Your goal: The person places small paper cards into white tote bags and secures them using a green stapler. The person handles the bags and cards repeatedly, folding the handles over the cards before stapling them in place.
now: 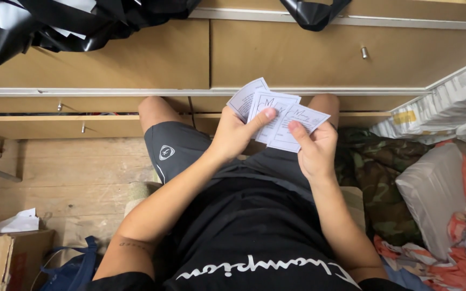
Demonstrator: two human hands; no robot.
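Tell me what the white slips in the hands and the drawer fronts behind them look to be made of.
The slips: thin matte paper or light card, judging by flat sheets, crisp edges and printed lines, fanned between the left hand and right hand. The drawer fronts: probably laminated board with a smooth tan wood-look finish, with small metal knobs.

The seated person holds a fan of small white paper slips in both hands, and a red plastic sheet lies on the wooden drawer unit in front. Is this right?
Not quite. In the head view the plastic sheet on the drawer unit is black, not red. The rest holds: the left hand and right hand together hold a fan of small white paper slips.
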